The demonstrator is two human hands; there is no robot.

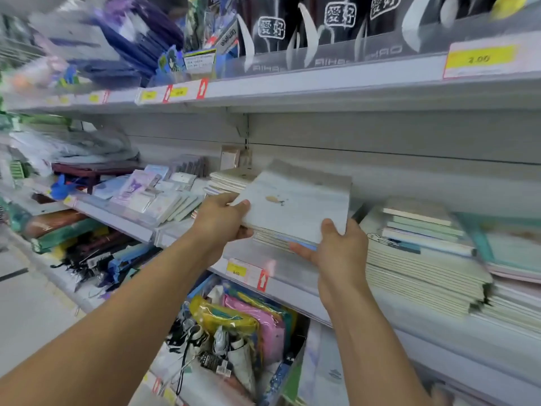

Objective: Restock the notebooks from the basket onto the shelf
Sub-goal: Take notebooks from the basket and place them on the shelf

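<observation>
Both hands hold a stack of notebooks over the shelf edge: left hand grasps its left side, right hand its near corner. Placement is unfinished. Right of the stack, filled piles stand. Basket not visible; remaining stock unknown.

Two arms show, and both are bare from the bottom edge of the picture all the way up to the hands, with no sleeve on either. The left hand has nothing on it: no glove, no ring, no watch or band at the wrist. The right hand is just as plain, with bare fingers and a bare wrist, and the thumbnails on both hands are short with no polish on them.
</observation>
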